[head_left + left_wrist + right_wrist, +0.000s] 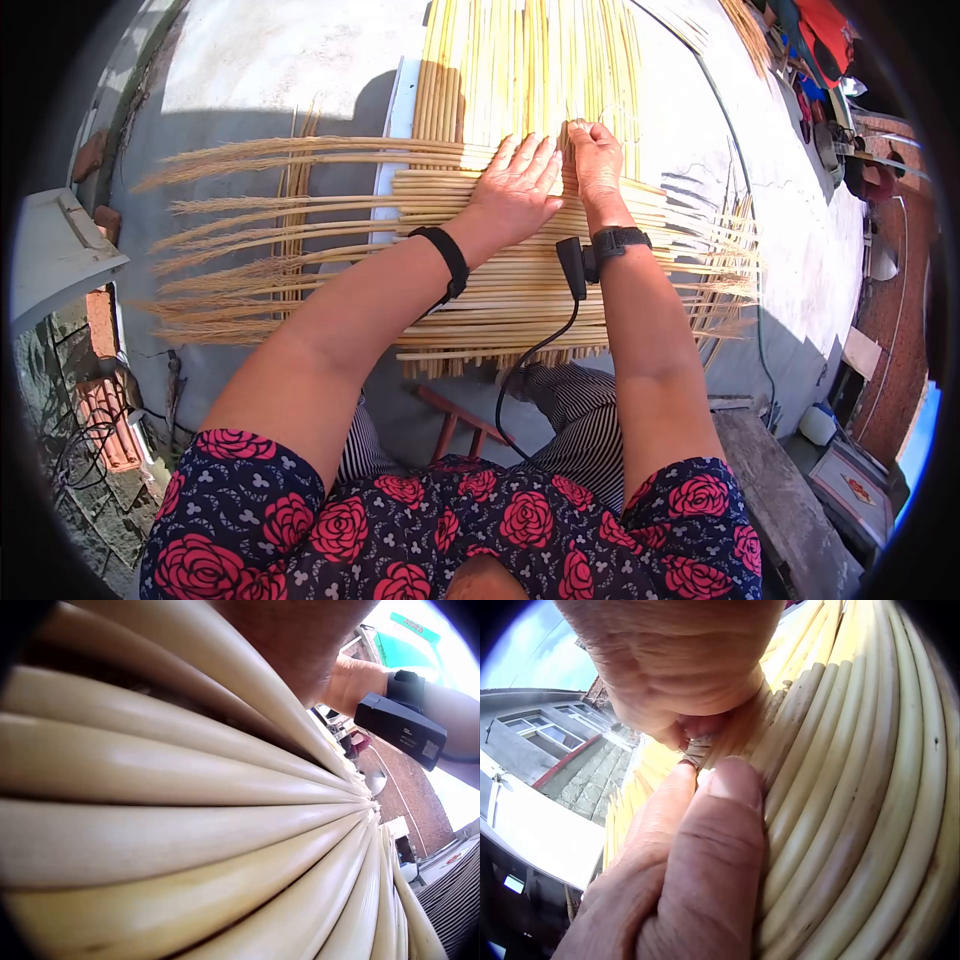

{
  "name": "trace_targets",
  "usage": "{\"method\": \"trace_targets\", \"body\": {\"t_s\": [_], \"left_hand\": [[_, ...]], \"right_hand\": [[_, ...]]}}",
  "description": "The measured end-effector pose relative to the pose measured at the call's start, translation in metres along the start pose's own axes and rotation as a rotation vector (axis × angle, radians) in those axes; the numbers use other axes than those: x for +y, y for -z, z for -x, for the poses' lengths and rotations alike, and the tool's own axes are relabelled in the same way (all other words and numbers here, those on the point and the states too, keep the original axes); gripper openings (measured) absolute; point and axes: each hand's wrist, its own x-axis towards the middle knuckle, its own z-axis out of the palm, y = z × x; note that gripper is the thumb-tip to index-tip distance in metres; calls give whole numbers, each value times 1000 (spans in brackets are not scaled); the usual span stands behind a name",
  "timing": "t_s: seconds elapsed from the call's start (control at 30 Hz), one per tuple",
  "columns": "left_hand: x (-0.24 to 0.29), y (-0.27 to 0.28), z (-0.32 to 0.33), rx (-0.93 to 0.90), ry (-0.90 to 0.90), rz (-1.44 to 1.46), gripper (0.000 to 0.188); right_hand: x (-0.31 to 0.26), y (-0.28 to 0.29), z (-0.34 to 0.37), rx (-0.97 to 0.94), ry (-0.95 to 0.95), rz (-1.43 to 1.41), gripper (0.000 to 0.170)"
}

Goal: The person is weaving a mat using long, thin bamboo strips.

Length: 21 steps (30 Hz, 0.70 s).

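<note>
My left hand (517, 195) lies on a layer of pale plant stalks (500, 270), its fingers spread and pointing away from me. Beside it my right hand (597, 165) has bent fingers, with thumb and finger pinched near where the crosswise stalks meet the lengthwise stalks (530, 70). In the right wrist view a thin pale strand (697, 750) shows at the right fingertips; what exactly they hold I cannot tell. The left thumb (731, 784) rests against the stalks there. Close-up stalks (150, 832) fill the left wrist view under the left palm.
Feathery seed heads (215, 250) fan out past the left ends of the stalks, over a white board (400, 100). A dark cable (545, 345) hangs from the right wrist camera. Below the stalks is a reddish wooden frame (450, 420); a plank bench (780, 500) stands at right.
</note>
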Motion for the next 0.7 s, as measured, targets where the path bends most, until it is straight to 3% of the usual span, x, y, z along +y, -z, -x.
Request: {"method": "trace_targets", "body": {"t_s": [0.37, 0.7], "left_hand": [[0, 5, -2, -20, -59, 19, 63], [0, 7, 1, -69, -34, 63, 68]], "right_hand": [[-14, -7, 16, 166, 348, 494, 22], [-7, -8, 14, 183, 438, 406, 20]]}}
